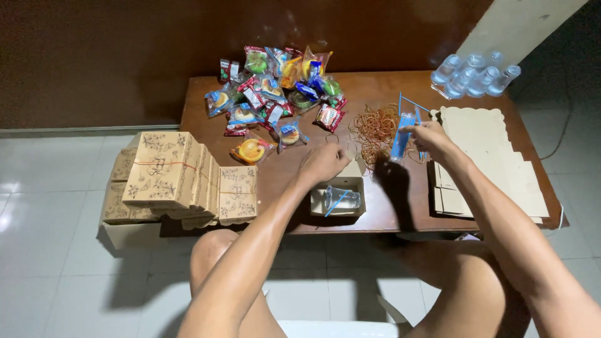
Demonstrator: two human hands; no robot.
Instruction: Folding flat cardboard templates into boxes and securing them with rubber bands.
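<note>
A: Status?

B: I see the right hand with fingers pinched on a bunch of blue straws, held just over the rubber bands. Left hand is curled, fingertips down at the open box; can't tell if it grips anything.

A: Box contents?

B: Water cup and one straw inside. No snack yet, no lid closed, by my read.

A: Done vs left?

B: A stack of closed boxes sits at the surface's left edge. Left: a pile of snacks, more cups back right, flat cartons on the right. Judging by that, roughly midway.
</note>
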